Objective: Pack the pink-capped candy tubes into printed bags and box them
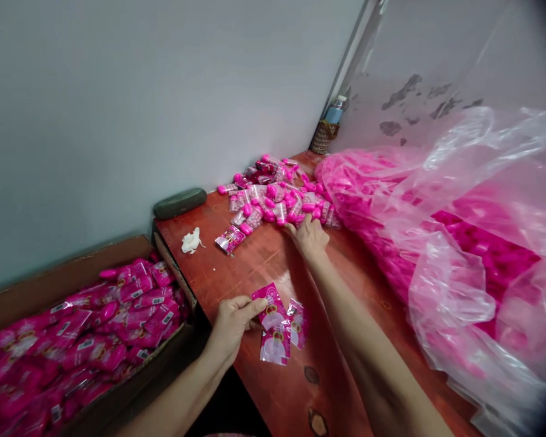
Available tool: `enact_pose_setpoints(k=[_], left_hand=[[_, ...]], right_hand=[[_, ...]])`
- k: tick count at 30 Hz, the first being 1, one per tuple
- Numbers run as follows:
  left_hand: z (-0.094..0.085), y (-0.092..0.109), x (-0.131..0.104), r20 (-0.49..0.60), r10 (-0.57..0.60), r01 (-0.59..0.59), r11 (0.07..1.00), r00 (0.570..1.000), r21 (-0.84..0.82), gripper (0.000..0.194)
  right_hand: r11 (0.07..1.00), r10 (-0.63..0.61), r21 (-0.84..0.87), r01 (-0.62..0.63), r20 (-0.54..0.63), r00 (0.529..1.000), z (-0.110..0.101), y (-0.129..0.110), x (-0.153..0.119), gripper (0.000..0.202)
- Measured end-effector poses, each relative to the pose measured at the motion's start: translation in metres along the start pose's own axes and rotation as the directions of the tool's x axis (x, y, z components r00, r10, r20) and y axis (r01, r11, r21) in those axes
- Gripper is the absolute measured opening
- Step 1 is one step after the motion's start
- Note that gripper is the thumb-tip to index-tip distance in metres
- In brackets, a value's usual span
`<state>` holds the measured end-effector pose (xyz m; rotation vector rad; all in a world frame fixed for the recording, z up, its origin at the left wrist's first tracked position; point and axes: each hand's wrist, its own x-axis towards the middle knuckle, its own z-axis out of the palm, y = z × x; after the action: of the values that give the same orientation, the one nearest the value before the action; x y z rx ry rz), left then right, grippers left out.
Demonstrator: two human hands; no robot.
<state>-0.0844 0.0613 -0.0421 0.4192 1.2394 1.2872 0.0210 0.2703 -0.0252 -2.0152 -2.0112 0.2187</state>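
My left hand (236, 321) pinches a pink printed plastic sleeve (273, 306) between thumb and fingers, above the red-brown tabletop. Beneath and beside it lie more such sleeves (297, 325), partly overlapped. At the near edge of a heap of small clear containers with bright pink caps (279, 212) is my right hand (310, 237). Its thumb stands apart from the other fingers, which touch or nearly touch the containers; I see nothing held in it. One printed pink packet (230, 240) lies on the table just left of the heap.
A cardboard box (175, 273) full of pink packed items stands at the left. A large clear bag (455, 267) of pink pieces covers the table's right side. Along the wall are a dark green case (179, 204) and a bottle in a woven holder (321, 136). Crumpled white material (192, 241) lies nearby.
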Motion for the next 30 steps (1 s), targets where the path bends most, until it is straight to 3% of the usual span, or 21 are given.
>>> enact_pose_setpoints(k=[3, 6, 10, 13, 14, 16, 18, 19, 21, 23, 30], left_hand=[[-0.003, 0.0, 0.001, -0.044, 0.008, -0.01, 1.0, 0.999, -0.029, 0.027], [-0.005, 0.001, 0.002, -0.021, -0.016, 0.013, 0.99, 1.0, -0.14, 0.027], [-0.005, 0.005, 0.004, 0.044, -0.048, 0.058, 0.954, 0.998, -0.293, 0.022], [-0.003, 0.006, 0.005, 0.053, -0.078, 0.092, 0.921, 0.996, -0.378, 0.019], [-0.003, 0.005, 0.006, 0.05, -0.082, 0.095, 0.91, 0.995, -0.404, 0.019], [0.0, 0.004, 0.006, 0.045, -0.074, 0.086, 0.891, 0.996, -0.446, 0.018], [0.003, 0.002, 0.005, 0.044, -0.065, 0.078, 0.884, 0.997, -0.461, 0.018], [0.005, 0.001, 0.004, 0.047, -0.061, 0.076, 0.884, 0.997, -0.461, 0.018], [0.01, -0.001, 0.001, 0.06, -0.053, 0.075, 0.884, 0.997, -0.461, 0.017], [0.015, -0.001, -0.003, 0.08, -0.044, 0.076, 0.882, 0.996, -0.465, 0.017], [0.02, 0.004, -0.012, 0.125, -0.004, 0.055, 0.913, 0.992, -0.404, 0.018]], right_hand=[[0.993, -0.066, -0.094, 0.068, 0.023, 0.998, 0.005, 0.0, -0.001, 0.044], [0.985, -0.14, -0.089, 0.148, 0.088, 0.986, 0.004, 0.011, -0.015, 0.031], [0.975, -0.205, -0.057, 0.217, 0.165, 0.965, -0.009, 0.036, -0.053, 0.028], [0.965, -0.251, 0.129, 0.228, 0.206, 0.946, -0.027, 0.053, -0.096, 0.035], [0.914, -0.273, 0.365, 0.18, 0.223, 0.936, -0.033, 0.056, -0.114, 0.036], [0.659, -0.281, 0.752, -0.012, 0.261, 0.923, -0.043, 0.058, -0.15, 0.031], [0.422, -0.259, 0.873, -0.244, 0.374, 0.891, -0.048, 0.054, -0.183, 0.028], [0.355, -0.238, 0.873, -0.336, 0.432, 0.87, -0.049, 0.051, -0.197, 0.028], [0.277, -0.212, 0.86, -0.428, 0.489, 0.846, -0.046, 0.045, -0.217, 0.029], [0.238, -0.195, 0.87, -0.432, 0.479, 0.856, -0.042, 0.041, -0.228, 0.029], [0.119, -0.189, 0.897, -0.425, 0.441, 0.878, -0.034, 0.042, -0.235, 0.025]])
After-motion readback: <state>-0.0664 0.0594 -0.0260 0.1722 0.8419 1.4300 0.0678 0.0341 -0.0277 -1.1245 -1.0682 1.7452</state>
